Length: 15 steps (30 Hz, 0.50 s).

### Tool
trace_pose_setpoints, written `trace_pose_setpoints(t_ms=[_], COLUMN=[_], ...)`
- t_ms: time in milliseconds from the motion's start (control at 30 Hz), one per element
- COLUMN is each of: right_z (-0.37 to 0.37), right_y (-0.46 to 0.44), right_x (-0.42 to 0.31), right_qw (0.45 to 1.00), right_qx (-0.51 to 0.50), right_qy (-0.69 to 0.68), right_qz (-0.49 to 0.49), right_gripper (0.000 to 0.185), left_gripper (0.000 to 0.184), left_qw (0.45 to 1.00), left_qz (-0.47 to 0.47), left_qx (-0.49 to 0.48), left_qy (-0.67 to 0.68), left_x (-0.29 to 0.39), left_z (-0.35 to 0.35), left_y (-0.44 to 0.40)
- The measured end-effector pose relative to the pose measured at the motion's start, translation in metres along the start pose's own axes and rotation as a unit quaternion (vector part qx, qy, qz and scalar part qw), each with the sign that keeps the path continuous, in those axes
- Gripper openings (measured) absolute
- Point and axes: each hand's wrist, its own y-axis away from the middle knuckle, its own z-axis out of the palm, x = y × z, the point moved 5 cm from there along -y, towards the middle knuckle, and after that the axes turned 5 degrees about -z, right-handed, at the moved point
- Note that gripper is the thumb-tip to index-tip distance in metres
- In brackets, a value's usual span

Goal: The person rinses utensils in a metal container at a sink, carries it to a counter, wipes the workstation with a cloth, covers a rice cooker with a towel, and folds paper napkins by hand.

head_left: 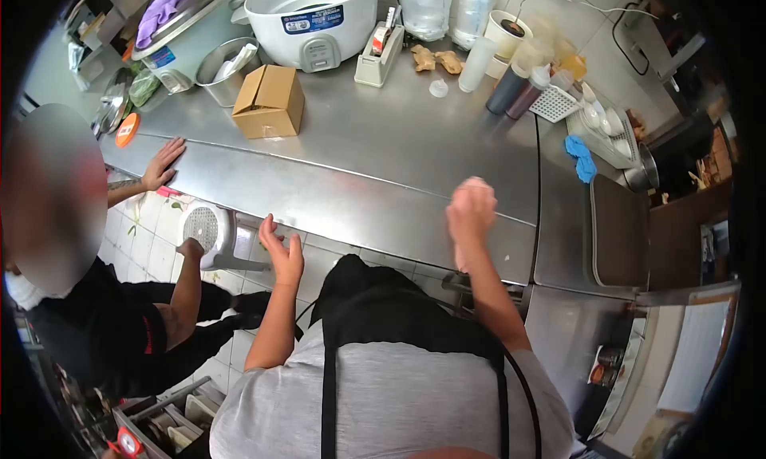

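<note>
My right hand (472,213) is closed over a pinkish cloth (460,257) on the steel counter (367,168). Bits of the cloth show beyond my fingers and below my wrist; the rest is hidden under the hand. Just off the counter's front edge, my left hand (281,256) is raised with its fingers apart and nothing in it. A cardboard box (270,108) with its top flaps folded down sits farther back on the counter, left of centre.
At left, a co-worker's hand (163,164) rests on the counter, above a grey plastic stool (215,228). A white rice cooker (311,20), a tape dispenser (380,56) and sauce bottles (508,88) line the back. Blue gloves (581,157) lie at right.
</note>
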Motion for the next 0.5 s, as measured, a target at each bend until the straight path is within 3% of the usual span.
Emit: trace_pose_setpoints(t_ms=[100, 200, 300, 367, 433, 500], right_z=[0.012, 0.003, 0.016, 0.014, 0.006, 0.01], right_y=[0.009, 0.013, -0.025, -0.06, -0.08, -0.089], right_x=[-0.075, -0.11, -0.072, -0.022, 0.022, 0.051], right_qw=[0.975, 0.94, 0.963, 0.987, 0.996, 0.995], right_qx=[-0.009, -0.075, -0.086, -0.031, 0.035, 0.075], right_qy=[-0.068, -0.112, 0.036, 0.092, 0.085, 0.047], right_qz=[-0.21, -0.313, -0.252, -0.131, -0.009, 0.044], right_gripper=[0.035, 0.028, 0.027, 0.027, 0.028, 0.029], left_gripper=[0.061, 0.063, 0.064, 0.064, 0.064, 0.061], left_qw=[0.999, 0.999, 0.997, 0.995, 0.995, 0.989], left_qz=[-0.019, -0.002, 0.043, 0.062, 0.066, 0.133], left_qx=[0.031, 0.045, 0.035, 0.022, -0.002, -0.009], left_qy=[0.013, -0.004, -0.049, -0.068, -0.076, -0.062], left_x=[0.016, 0.033, 0.045, 0.052, 0.057, 0.056], left_z=[0.006, 0.013, 0.018, 0.025, 0.033, 0.046], left_y=[-0.018, -0.062, -0.107, -0.13, -0.145, -0.151])
